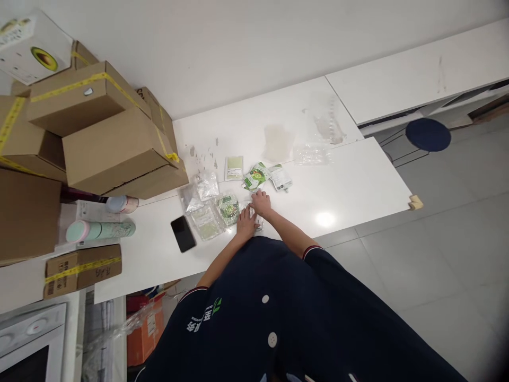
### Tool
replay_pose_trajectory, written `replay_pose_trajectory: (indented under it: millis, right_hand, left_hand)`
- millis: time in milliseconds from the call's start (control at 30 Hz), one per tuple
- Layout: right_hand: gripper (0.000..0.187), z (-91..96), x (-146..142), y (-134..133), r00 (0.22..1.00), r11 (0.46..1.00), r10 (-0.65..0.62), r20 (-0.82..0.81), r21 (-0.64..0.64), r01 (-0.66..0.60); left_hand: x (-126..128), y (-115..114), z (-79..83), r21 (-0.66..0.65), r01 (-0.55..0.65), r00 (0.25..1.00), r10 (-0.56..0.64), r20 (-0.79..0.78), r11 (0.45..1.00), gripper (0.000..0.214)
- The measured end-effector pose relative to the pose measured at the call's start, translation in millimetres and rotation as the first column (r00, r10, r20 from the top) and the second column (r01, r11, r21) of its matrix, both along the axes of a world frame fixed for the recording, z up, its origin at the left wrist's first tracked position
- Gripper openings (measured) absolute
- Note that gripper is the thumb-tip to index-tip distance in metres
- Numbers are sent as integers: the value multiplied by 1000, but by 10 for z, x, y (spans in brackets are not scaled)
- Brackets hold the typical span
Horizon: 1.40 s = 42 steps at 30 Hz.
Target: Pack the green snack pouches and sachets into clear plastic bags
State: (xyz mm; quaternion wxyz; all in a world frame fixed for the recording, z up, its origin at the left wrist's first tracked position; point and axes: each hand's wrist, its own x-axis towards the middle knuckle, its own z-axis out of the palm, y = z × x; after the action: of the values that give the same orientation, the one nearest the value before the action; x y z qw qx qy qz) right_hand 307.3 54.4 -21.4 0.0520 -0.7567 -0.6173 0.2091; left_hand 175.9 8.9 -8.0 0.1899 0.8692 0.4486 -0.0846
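Observation:
Both hands meet at a clear plastic packet (259, 225) near the front edge of the white table, and they cover much of it. My left hand (246, 224) has its fingers bent and pressed onto the packet. Just beyond it, my right hand (261, 202) curls its fingers down at the packet's far end. Left of my hands lies a clear-wrapped green-and-white pouch (228, 209), beside a clear bag with a pale green insert (207, 220). Two printed kiwi-green pouches, one face-up (256, 176) and one turned over (280, 178), lie beyond my right hand.
A pale green packet (234, 168), crumpled clear bags (207, 185) and a black phone (183, 234) lie on the table (350, 185). Cardboard boxes (111, 148) and a mint bottle (101, 230) stand left. Clear plastic trays (313, 155) lie at the back; a blue stool (428, 135) stands right.

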Motion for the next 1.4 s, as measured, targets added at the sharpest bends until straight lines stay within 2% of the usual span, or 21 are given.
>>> replay_pose_trajectory:
  millis: [67,167,267,300,367,433,533,600,700,833,933,1000,1033,1133,1200,1233,1267,1300,1333,1367,1400]
  right_hand:
    - [33,-5,158,-21,996,1000,-25,-89,14,26]
    - [36,6,704,-47,979,986,-141,-151,70,152]
    - [42,42,1450,-27,936,934,-351,-3,65,351]
    - [42,57,1684,1,927,928,-371,57,68,367]
    - [42,78,2061,106,926,940,-341,163,38,339]
    - [51,79,2286,270,934,958,-264,242,-50,284]
    - [61,26,2381,546,934,943,-184,308,-214,256]
    - [60,-39,2361,674,935,916,-184,304,-290,275]
    - [59,-143,2306,690,935,905,-238,261,-291,312]
    - [56,-188,2207,366,936,940,-285,208,-129,315]
    - [50,-119,2119,-52,915,917,-390,107,-40,396]
    - [47,-36,2077,-362,842,842,-539,-10,-12,539]
    - [46,17,2064,-516,777,779,-625,-83,6,627]
    - [42,244,2029,-937,502,502,-794,-343,96,860]
    - [33,463,1953,-1150,367,333,-770,-521,162,929]
    - [28,587,1882,-1228,337,284,-724,-603,185,941]
    - [22,717,1786,-1283,323,261,-659,-679,196,945]
    - [18,846,1668,-1318,317,265,-575,-754,195,944]
    - [14,970,1532,-1334,309,292,-479,-822,183,939]
    - [14,1084,1387,-1334,288,332,-360,-888,167,928]
    - [19,1184,1245,-1324,225,376,-233,-946,125,918]
  left_hand:
    - [19,67,-16,-35,-27,999,26,-27,999,66]
    - [27,138,-12,-62,-47,998,45,-33,997,71]
    - [23,159,4,-81,-48,998,46,-32,996,70]
    - [23,160,9,-91,-50,998,46,-37,995,70]
    - [28,161,19,-113,-58,997,52,-50,992,69]
    - [36,164,30,-126,-67,996,60,-58,990,67]
    - [41,171,46,-134,-76,995,67,-70,988,64]
    - [36,175,54,-137,-70,995,59,-80,988,63]
    - [25,185,61,-139,-56,995,43,-95,989,61]
    - [18,208,56,-124,-46,994,34,-100,991,61]
    - [-15,227,37,-108,-20,997,12,-76,994,59]
    - [-57,247,6,-95,-5,999,-1,-54,995,57]
    - [-76,261,-15,-83,2,999,-5,-36,997,56]
    - [-60,312,-70,-58,12,993,-6,115,998,48]
    - [60,333,-54,-128,-8,951,47,306,992,40]
    - [156,333,-19,-216,-32,907,120,404,976,39]
    - [271,325,37,-345,-63,847,233,478,936,42]
    - [399,308,111,-504,-83,777,372,507,860,47]
    - [532,286,199,-663,-87,705,516,487,744,55]
    - [660,260,294,-794,-69,641,637,429,604,64]
    - [775,236,387,-882,-29,598,715,362,470,69]
